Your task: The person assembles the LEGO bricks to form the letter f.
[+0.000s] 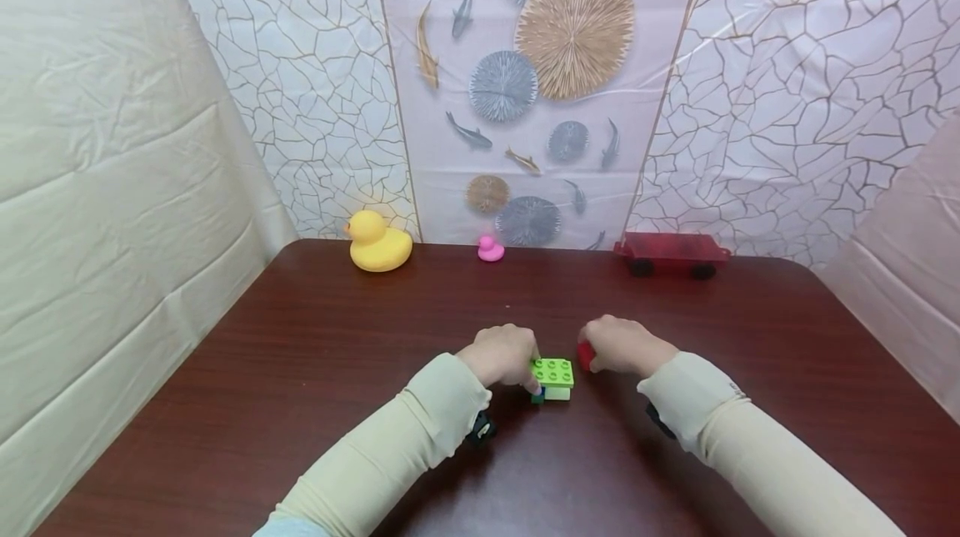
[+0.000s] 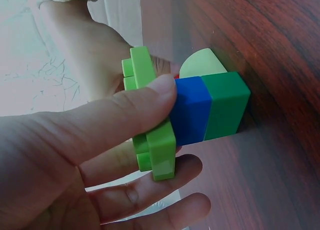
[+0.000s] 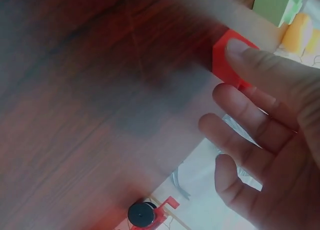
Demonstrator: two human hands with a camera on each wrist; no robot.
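Observation:
My left hand grips a small stack of toy bricks between thumb and fingers. Its top is a flat, studded lime-green brick. In the left wrist view the thumb presses where that brick meets a blue brick, with a dark green brick below the blue. A pale green piece with a rounded edge shows behind them. Just right of the stack, my right hand pinches a red block low over the table, apart from the stack. Fingers hide part of the red block.
Along the back of the dark wooden table stand a yellow duck, a small pink duck and a red wheeled wagon. A patterned cloth hangs behind, and pale cloth borders the left side.

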